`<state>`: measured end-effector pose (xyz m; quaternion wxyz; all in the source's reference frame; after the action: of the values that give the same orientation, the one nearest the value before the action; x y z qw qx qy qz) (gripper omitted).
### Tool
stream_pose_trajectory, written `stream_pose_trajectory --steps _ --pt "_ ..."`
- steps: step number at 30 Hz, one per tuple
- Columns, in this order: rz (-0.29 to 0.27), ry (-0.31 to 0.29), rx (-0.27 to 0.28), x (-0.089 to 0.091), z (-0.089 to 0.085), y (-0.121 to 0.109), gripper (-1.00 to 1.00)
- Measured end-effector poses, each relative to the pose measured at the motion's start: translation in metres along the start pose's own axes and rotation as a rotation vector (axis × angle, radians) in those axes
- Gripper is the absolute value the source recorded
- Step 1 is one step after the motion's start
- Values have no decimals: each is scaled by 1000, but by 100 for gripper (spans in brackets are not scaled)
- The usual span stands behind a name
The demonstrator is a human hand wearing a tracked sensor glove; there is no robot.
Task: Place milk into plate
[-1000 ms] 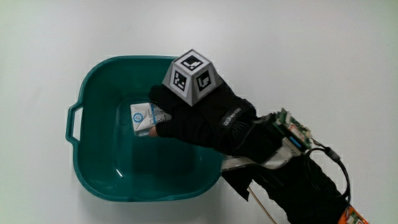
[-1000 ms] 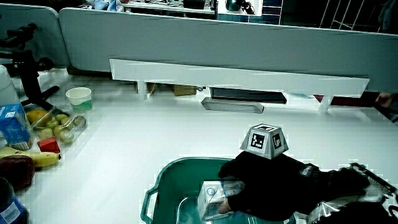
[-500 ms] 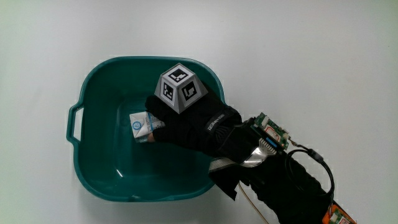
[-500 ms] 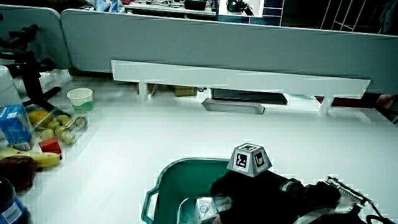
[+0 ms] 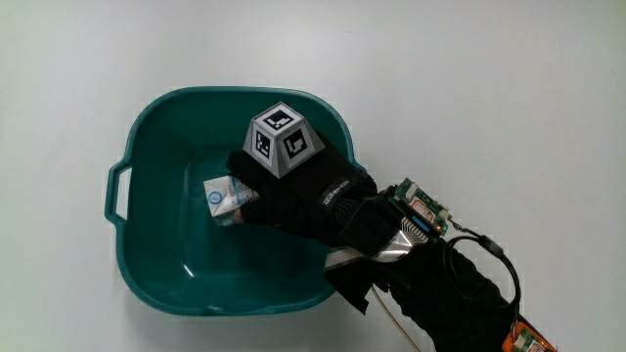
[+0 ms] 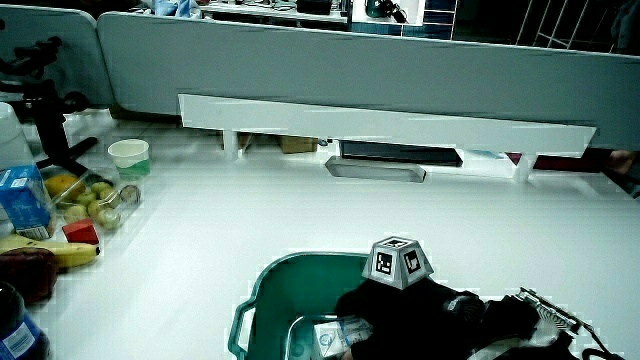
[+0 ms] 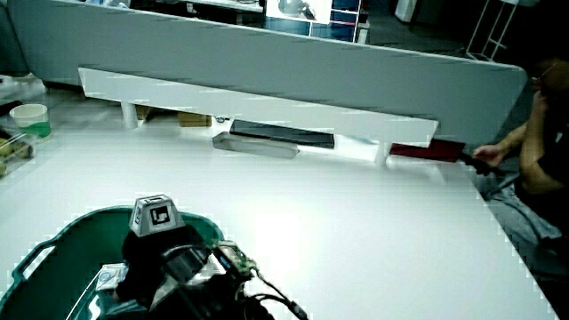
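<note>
The white tabletop (image 5: 489, 78) is lying bare all around the teal basin (image 5: 161, 132), giving open room off every rim; in a side view it is running wide and clear toward the low grey partition (image 6: 350, 60). A paper cup (image 6: 128, 153) and a banana (image 6: 55, 255) are sitting at the tabletop's edge, well apart from the basin. The basin is standing in the middle of the main view, its deep sloping walls closing round the work, with a loop handle (image 5: 114, 193) sticking out from one rim.

The hand (image 5: 303, 191) is reaching in over the rim nearest the forearm and is sitting low inside the basin, the patterned cube (image 5: 284, 140) riding on its back. Its grip is closing round the milk carton (image 5: 223, 196), the fingers curling over one end and the rest poking out from the fingertips toward the handle. The carton is lying down on the basin's floor, near the middle. It is showing as a small white box with pale blue print and a round blue mark; in both side views (image 6: 330, 338) (image 7: 111, 277) it is peeking out just beside the glove.
</note>
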<state>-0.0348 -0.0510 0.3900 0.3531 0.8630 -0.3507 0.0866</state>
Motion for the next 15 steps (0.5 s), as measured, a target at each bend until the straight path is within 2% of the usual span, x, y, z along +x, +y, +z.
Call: stream_pose_trajectory --steps 3,7,10,11,12,13,14,15 --pt "-5 -8 -9 1 -2 -1 -22" --pt "30 28 28 0 5 -14 -44" --pt "19 -10 75 -1 6 -27 -61" --pt "31 -12 78 -4 10 -34 -67" --pt "24 -42 113 -5 9 -39 -72" --pt "-11 -80 142 -3 4 -41 -78" --pt "50 11 -53 -13 17 -57 -83" --pt "48 9 -50 -14 19 -65 -89"
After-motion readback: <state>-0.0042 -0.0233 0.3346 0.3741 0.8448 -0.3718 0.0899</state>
